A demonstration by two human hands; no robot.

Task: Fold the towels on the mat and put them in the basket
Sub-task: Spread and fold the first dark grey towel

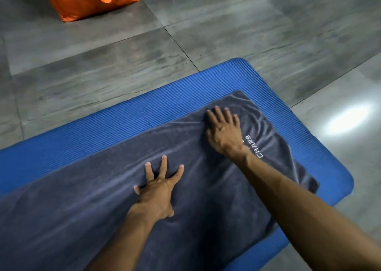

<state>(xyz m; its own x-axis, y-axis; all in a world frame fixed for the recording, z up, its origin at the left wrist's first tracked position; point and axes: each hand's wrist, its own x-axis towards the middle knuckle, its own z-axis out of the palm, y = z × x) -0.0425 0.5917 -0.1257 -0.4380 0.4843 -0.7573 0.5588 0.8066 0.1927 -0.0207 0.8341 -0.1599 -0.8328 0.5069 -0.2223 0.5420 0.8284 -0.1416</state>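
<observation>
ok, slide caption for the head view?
Both hands, left and right, press flat on a grey towel spread over the blue mat.

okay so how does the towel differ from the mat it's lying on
The towel is dark grey, soft and creased, with white stitched lettering near one end; the mat is bright blue, ribbed and unmarked. The towel lies on top, narrower than the mat, so blue shows past its far side and right end. Both the left hand and right hand press flat on the towel, neither on the mat. Both are spread flat on the floor.
</observation>
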